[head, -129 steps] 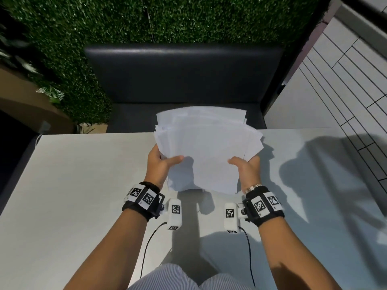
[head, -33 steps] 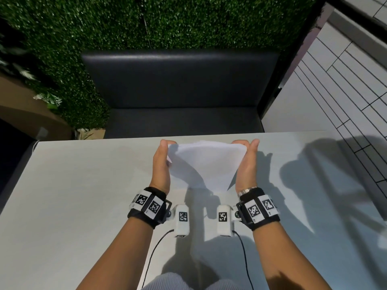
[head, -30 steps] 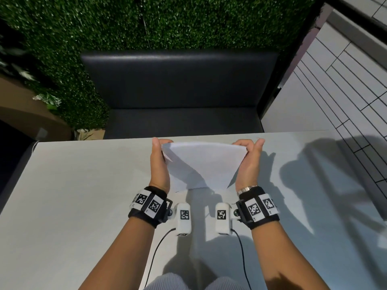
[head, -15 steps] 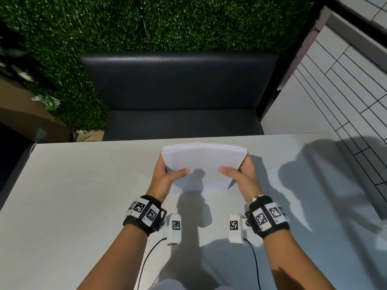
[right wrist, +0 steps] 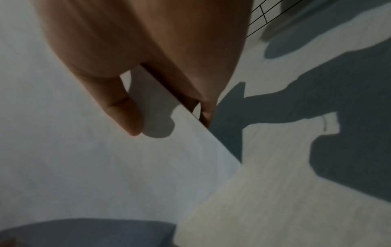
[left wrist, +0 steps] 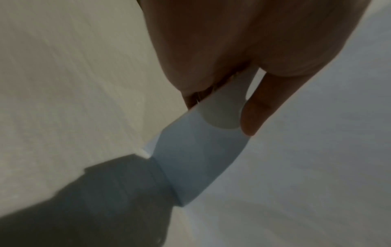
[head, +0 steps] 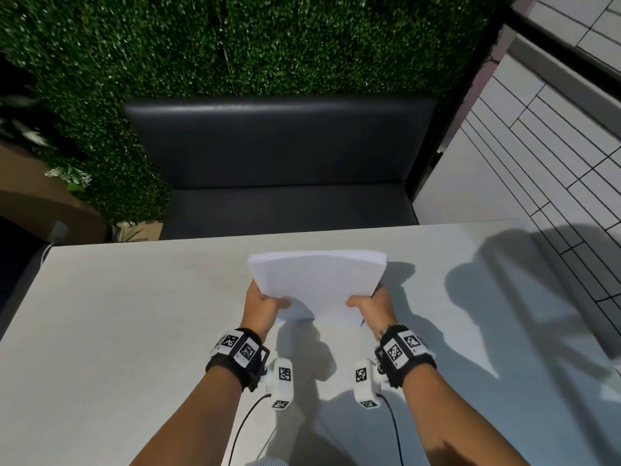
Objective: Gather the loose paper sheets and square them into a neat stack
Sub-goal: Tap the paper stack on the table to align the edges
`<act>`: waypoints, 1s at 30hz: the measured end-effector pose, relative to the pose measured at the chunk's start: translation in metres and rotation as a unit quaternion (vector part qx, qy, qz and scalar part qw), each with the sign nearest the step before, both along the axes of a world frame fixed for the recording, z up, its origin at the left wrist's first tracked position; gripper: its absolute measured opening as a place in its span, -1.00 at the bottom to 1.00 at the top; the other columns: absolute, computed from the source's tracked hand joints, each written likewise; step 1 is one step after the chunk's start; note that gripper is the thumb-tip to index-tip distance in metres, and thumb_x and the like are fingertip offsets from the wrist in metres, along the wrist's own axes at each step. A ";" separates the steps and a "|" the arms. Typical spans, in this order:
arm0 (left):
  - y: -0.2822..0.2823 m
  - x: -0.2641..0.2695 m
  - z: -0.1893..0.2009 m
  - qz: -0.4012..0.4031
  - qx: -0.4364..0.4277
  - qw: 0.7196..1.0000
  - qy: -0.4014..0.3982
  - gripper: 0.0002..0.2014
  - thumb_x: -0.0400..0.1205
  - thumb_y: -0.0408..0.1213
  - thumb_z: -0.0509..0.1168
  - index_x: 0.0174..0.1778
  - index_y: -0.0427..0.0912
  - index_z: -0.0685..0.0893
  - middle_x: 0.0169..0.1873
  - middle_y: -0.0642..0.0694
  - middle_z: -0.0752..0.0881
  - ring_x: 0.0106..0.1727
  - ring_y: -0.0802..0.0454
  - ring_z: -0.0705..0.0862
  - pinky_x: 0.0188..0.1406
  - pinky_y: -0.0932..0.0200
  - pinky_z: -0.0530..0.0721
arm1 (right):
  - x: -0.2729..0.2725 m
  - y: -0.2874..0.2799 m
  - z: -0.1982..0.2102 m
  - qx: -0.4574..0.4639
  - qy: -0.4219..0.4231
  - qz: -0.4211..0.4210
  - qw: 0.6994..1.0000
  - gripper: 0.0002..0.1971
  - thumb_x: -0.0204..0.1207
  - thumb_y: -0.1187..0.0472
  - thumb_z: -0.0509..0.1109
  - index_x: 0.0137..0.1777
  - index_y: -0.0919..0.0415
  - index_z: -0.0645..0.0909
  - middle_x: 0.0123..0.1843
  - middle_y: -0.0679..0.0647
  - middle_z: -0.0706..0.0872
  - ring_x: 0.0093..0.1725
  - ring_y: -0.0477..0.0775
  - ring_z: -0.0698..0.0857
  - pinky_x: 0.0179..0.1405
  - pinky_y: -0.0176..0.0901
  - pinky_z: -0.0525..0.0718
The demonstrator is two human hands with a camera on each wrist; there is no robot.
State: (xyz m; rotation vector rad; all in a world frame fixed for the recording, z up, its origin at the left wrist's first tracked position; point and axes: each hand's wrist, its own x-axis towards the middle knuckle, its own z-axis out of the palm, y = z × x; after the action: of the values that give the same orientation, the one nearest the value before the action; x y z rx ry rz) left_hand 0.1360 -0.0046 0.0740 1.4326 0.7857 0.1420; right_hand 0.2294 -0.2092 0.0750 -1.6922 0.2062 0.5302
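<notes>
A stack of white paper sheets (head: 319, 284) is held upright-tilted over the white table (head: 117, 331), its top edges lined up. My left hand (head: 265, 302) grips the stack's lower left side, thumb on the front face and fingers behind. My right hand (head: 371, 302) grips the lower right side the same way. In the left wrist view the paper (left wrist: 198, 160) passes between the thumb and fingers. In the right wrist view the thumb lies on the sheet face (right wrist: 105, 167), and the fingers curl behind its edge.
A dark bench seat (head: 285, 206) stands beyond the table's far edge, backed by a green hedge wall (head: 235, 45). Tiled floor (head: 537, 163) lies to the right. Shadows of my arms fall across the table's right side.
The fanned, uneven sheets have been brought into one even stack. My hands shifted from pressing the stack's sides with flat palms to gripping its lower corners with thumbs in front.
</notes>
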 end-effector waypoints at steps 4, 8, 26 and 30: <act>-0.001 -0.003 -0.015 -0.030 0.000 0.999 0.038 -0.61 0.43 -0.72 0.40 0.00 -0.17 0.74 0.00 -0.16 0.83 0.20 -0.29 0.75 0.06 -0.04 0.70 | -0.005 -0.002 -0.013 -0.023 0.032 0.029 0.999 -0.76 0.40 0.50 0.51 -0.10 0.12 0.71 -0.12 0.01 0.79 -0.06 0.12 0.75 -0.19 -0.23 0.64; -0.003 -0.006 -0.020 -0.042 0.007 0.998 0.038 -0.61 0.41 -0.72 0.44 0.01 -0.18 0.75 -0.03 -0.15 0.84 0.12 -0.25 0.78 0.02 0.01 0.72 | -0.011 -0.007 -0.018 -0.035 0.033 0.041 0.998 -0.75 0.38 0.46 0.55 -0.02 0.15 0.74 -0.09 0.02 0.82 -0.03 0.10 0.79 -0.23 -0.29 0.63; 0.015 0.007 0.027 -0.012 0.052 0.995 -0.087 -0.74 0.52 -0.51 0.48 0.08 -0.15 0.76 -0.01 -0.09 0.87 0.02 -0.05 0.82 -0.02 0.09 0.77 | 0.004 0.000 0.017 0.007 -0.098 -0.004 0.995 -0.92 0.51 0.35 0.51 -0.18 0.18 0.70 -0.15 0.10 0.84 -0.11 0.15 0.81 -0.04 0.06 0.79; 0.027 -0.007 0.015 -0.050 -0.037 0.997 -0.039 -0.79 0.43 -0.43 0.58 -0.06 -0.21 0.76 -0.17 -0.18 0.84 -0.10 -0.19 0.80 0.00 0.00 0.70 | 0.011 -0.012 0.028 0.077 -0.073 -0.051 0.993 -0.84 0.50 0.44 0.48 -0.11 0.15 0.75 -0.14 0.02 0.86 -0.16 0.04 0.82 -0.17 -0.16 0.76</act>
State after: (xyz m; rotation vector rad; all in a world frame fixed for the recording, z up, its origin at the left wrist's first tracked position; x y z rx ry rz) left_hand 0.1287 0.0222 0.0889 1.3852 0.6472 0.0917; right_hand 0.2401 -0.2211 0.1034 -1.5546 0.1410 0.3367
